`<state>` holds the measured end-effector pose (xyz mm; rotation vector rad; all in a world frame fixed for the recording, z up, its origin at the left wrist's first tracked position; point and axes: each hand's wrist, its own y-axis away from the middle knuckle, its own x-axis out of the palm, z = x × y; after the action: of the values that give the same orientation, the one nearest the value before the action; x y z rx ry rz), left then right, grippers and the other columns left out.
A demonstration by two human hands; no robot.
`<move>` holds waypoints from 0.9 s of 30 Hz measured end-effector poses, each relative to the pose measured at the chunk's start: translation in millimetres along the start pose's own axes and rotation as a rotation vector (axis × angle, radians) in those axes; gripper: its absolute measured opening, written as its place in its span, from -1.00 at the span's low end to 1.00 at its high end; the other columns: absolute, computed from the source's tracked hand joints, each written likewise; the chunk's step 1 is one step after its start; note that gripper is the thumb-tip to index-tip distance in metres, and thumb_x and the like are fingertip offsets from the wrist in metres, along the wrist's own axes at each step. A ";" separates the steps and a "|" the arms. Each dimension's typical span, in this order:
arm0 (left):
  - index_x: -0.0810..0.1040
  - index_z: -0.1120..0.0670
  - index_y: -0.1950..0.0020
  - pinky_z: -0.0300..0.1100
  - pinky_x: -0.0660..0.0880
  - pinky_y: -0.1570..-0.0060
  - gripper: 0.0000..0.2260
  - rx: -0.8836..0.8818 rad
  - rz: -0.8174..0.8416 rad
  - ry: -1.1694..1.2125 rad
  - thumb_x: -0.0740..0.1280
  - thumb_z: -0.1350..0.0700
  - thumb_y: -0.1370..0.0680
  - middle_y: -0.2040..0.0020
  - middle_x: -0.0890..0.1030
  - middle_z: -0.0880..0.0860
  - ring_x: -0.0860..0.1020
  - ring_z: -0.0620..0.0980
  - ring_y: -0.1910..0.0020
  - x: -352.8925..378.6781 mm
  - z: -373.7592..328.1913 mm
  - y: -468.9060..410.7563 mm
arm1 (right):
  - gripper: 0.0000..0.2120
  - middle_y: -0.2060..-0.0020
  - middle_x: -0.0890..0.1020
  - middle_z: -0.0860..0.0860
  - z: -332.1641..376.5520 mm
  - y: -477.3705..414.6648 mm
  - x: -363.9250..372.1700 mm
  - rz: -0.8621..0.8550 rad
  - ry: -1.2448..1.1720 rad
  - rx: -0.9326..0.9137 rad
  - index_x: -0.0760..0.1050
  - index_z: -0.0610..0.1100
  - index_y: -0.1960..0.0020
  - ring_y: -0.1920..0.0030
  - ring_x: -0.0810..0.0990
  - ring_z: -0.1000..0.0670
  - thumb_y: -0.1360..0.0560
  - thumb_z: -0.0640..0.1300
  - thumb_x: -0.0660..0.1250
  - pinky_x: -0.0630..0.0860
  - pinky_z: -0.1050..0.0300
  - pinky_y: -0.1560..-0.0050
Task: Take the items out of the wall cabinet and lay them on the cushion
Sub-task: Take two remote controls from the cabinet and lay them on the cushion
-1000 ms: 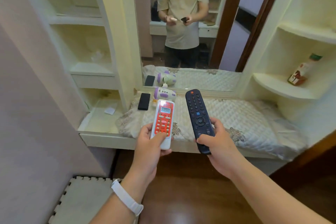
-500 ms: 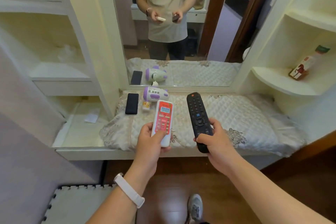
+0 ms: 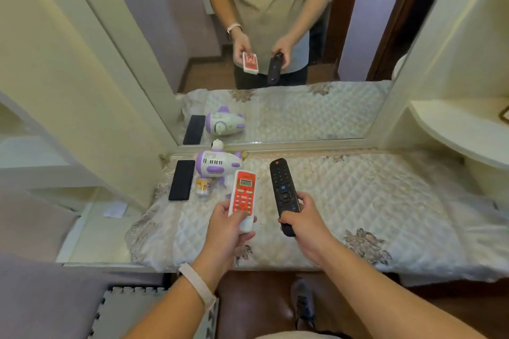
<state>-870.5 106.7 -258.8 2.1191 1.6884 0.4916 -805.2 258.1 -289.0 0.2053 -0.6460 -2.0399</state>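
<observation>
One quilted cushion point(image 3: 358, 195) below mirror point(image 3: 275, 36)

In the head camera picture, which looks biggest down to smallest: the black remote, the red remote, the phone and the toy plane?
1. Black remote, longest.
2. Red remote and toy plane: too alike to rank.
3. Phone, smallest.

Both remotes are held nearer the camera, so this is unsure.

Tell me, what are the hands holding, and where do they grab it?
The left hand holds the red remote by its bottom end. The right hand holds the black remote by its bottom end.
</observation>
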 end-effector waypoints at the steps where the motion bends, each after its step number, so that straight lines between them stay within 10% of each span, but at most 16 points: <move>1: 0.46 0.09 -0.17 -0.12 0.58 0.33 -0.79 -0.011 -0.003 0.004 0.32 0.23 -0.55 -0.06 0.63 0.14 0.69 0.05 0.04 11.2 0.2 -10.1 | -0.46 -0.03 0.53 -0.11 0.9 -12.5 -6.6 0.010 0.009 0.014 0.27 -0.03 -0.29 0.12 0.53 -0.10 -0.41 -0.38 0.31 0.46 0.04 0.20; 27: 0.44 0.12 -0.26 -0.06 0.60 0.13 -0.74 -0.323 -0.018 -0.037 0.28 0.25 -0.58 -0.11 0.62 0.12 0.63 0.05 0.01 82.4 32.7 -185.0 | -0.44 -0.11 0.55 0.04 8.5 -174.0 -33.0 0.002 0.250 0.245 0.28 -0.03 -0.35 -0.06 0.57 0.07 -0.43 -0.29 0.38 0.49 0.23 0.12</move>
<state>-992.3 221.8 -377.2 1.8679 1.4918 0.6659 -921.5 359.7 -376.2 0.5930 -0.7355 -1.8900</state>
